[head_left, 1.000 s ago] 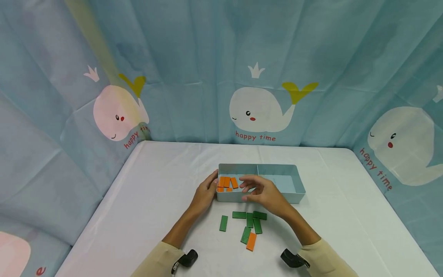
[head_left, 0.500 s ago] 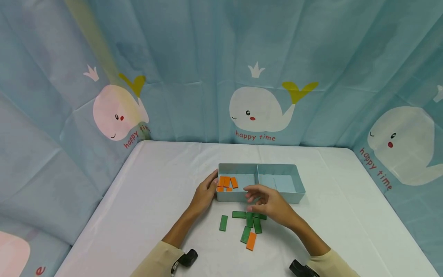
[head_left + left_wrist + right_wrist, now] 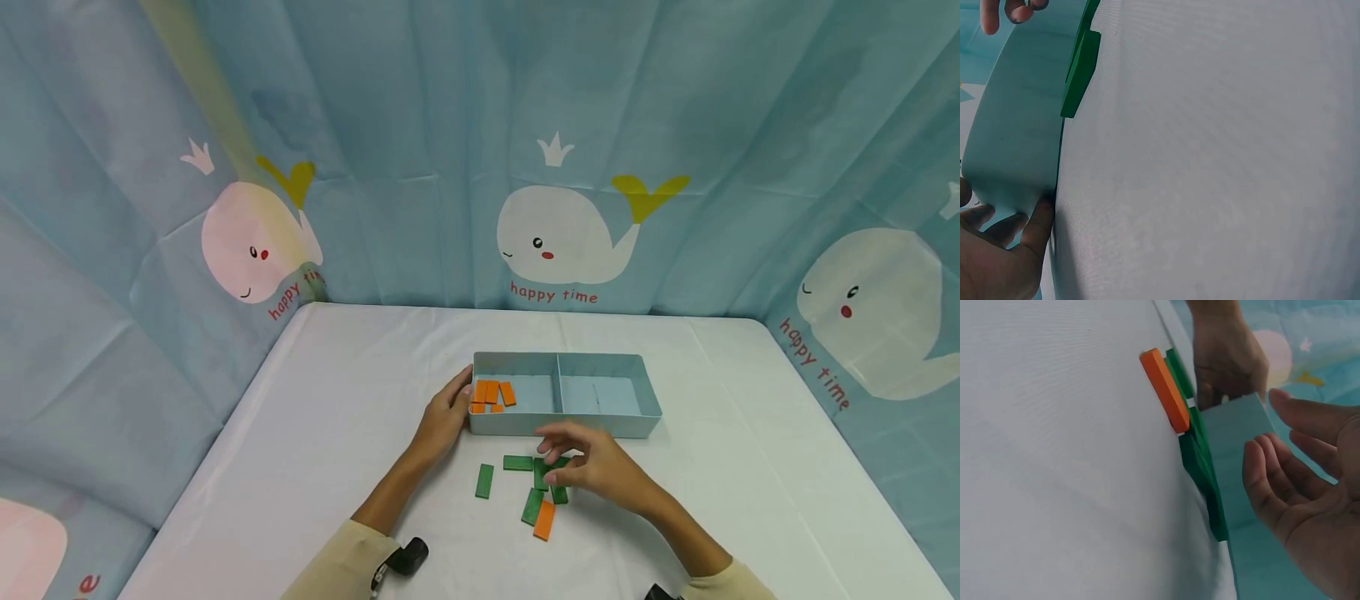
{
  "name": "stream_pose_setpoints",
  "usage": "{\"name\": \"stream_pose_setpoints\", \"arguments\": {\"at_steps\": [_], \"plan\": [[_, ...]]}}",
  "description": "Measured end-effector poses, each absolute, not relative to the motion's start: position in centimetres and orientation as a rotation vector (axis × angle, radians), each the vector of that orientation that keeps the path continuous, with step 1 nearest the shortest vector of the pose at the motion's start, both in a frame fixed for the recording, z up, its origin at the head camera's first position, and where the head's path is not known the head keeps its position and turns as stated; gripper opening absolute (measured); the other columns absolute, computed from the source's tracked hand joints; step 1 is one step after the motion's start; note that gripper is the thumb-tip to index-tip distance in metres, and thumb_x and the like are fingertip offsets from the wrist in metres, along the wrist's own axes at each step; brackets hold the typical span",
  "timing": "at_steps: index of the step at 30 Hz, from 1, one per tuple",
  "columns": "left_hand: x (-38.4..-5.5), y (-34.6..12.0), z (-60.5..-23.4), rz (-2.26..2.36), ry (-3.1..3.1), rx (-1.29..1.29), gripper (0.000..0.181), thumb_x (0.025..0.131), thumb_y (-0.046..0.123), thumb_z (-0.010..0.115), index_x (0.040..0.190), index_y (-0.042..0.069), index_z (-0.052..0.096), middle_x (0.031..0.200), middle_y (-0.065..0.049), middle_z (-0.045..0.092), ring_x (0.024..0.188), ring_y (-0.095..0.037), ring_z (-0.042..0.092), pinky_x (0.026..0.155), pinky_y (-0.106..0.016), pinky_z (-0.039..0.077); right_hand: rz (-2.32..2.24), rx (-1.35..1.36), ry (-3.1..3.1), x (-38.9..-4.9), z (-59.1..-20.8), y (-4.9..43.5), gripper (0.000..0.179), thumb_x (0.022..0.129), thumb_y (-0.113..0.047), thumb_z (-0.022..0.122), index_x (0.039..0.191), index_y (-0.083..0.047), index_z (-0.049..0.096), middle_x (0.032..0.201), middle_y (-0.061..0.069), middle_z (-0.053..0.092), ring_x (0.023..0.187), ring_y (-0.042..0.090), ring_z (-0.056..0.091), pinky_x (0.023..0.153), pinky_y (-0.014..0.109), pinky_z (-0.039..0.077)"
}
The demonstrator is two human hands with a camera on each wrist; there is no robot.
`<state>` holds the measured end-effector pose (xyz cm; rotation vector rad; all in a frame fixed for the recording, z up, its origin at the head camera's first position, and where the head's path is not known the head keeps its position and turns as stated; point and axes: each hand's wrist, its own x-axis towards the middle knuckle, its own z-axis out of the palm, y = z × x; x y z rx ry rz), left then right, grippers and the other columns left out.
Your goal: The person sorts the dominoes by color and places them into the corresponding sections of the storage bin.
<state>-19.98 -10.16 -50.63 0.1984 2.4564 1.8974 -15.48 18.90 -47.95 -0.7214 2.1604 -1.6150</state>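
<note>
touching box (image 3: 517,426) left, overhanging tiles (image 3: 539,478) right: inward-angled hands (image 3: 441,425) (image 3: 596,468)

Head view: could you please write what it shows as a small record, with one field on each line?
Container: light blue rectangular box with one divider
Left compartment: flat orange rectangular pieces
Surface: white cloth-covered table
Loose on table: flat green rectangular pieces and one orange rectangular piece, on the near side of the box
Left hand: touches the left end of the box
Right hand: over the green pieces, thumb and fingertips apart
Unclear: exact green count, as the right hand covers some
</note>
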Motion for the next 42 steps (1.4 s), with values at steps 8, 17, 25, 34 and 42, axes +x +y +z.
{"name": "stream_pose_setpoints", "arguments": {"at_steps": [8,17,25,34,42], "plan": [[-20.0,-10.2,-50.6,1.884,2.462,0.181,0.053,0.116,0.033,0.043,0.166,0.016,0.038,0.17,-0.006,0.038,0.16,-0.03,0.029,0.131,-0.054,0.024,-1.536,-0.719,2.19,-14.8,-48.4,19.5,0.062,0.09,-0.013,0.086,0.145,-0.003,0.06,0.126,0.016,0.069,0.108,0.028,0.07,0.084,0.028,0.062],[-19.9,-10.2,-50.5,1.848,2.5,0.185,0.053,0.117,0.03,0.042,0.167,0.012,0.035,0.171,-0.007,0.036,0.161,-0.031,0.028,0.131,-0.055,0.023,-1.538,-0.72,2.13,-14.3,-48.4,20.1,0.069,0.087,-0.013,0.088,0.148,-0.001,0.057,0.13,0.02,0.067,0.112,0.031,0.071,0.093,0.034,0.063],[-20.0,-10.2,-50.6,1.842,2.504,0.193,0.054,0.117,0.031,0.042,0.167,0.013,0.034,0.172,-0.007,0.036,0.161,-0.031,0.028,0.131,-0.054,0.024,-1.558,-0.708,2.118,-13.8,-48.7,20.2,0.064,0.089,-0.01,0.086,0.146,-0.001,0.058,0.129,0.021,0.067,0.114,0.034,0.069,0.093,0.033,0.063],[-19.9,-10.2,-50.5,1.86,2.484,0.189,0.053,0.117,0.029,0.041,0.167,0.013,0.034,0.172,-0.007,0.035,0.161,-0.031,0.027,0.131,-0.054,0.023,-1.543,-0.702,2.113,-13.0,-49.0,20.1,0.062,0.09,-0.012,0.086,0.146,-0.004,0.06,0.125,0.02,0.067,0.108,0.033,0.069,0.088,0.031,0.064],[-20.0,-10.2,-50.7,1.894,2.452,0.198,0.052,0.117,0.029,0.042,0.167,0.014,0.036,0.172,-0.008,0.035,0.161,-0.031,0.026,0.132,-0.055,0.021,-1.495,-0.663,2.162,-12.2,-49.2,20.2,0.059,0.09,-0.015,0.086,0.143,-0.006,0.063,0.122,0.017,0.068,0.099,0.024,0.071,0.083,0.028,0.063]]}}
